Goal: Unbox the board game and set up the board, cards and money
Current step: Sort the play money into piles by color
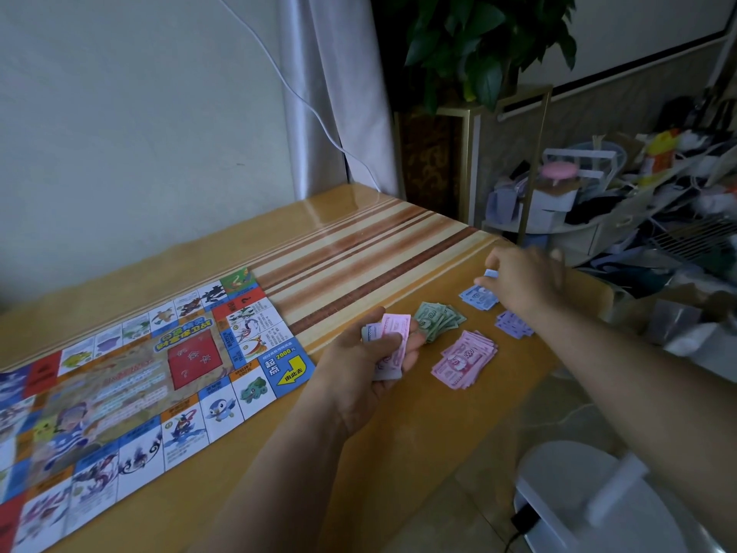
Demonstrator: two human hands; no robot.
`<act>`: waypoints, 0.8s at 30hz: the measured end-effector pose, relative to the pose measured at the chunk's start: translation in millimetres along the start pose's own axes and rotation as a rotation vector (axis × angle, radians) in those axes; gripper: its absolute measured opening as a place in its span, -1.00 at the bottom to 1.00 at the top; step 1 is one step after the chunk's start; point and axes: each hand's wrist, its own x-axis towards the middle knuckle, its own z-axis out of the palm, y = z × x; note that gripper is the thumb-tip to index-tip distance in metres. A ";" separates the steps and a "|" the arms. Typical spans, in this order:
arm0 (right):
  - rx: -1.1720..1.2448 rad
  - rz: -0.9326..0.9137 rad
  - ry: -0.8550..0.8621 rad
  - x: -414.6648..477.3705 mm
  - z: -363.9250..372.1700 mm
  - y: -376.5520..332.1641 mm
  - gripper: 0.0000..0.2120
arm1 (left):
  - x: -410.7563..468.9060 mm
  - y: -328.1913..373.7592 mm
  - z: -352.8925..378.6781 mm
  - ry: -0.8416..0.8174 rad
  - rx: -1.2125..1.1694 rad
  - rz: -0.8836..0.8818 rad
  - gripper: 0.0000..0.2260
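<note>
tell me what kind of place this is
Likely a lived-in room at home: a curtain and potted plant behind the wooden table, and a rack piled with household clutter beside it.

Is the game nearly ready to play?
Partly. Done: the board lies unfolded on the table, with a green pile, pink pile, blue pile and purple pile of money beside it. In hand: the left hand grips a stack of notes, and the right hand pinches a blue note over the blue pile. Left: sorting that stack. No cards are in view.
</note>
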 end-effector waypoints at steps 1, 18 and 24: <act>-0.043 -0.008 0.002 -0.2 -0.7 0.7 -0.67 | -0.3 0.5 -0.1 0.003 0.016 -0.001 -0.57; 0.800 -0.273 -0.578 -66.3 -68.4 -45.1 -0.88 | -8.6 -4.4 5.3 -0.049 0.152 0.010 -0.56; 0.744 -0.296 -0.547 -69.4 -72.1 -35.3 -0.88 | -9.2 -9.7 10.0 -0.056 0.158 0.003 -0.66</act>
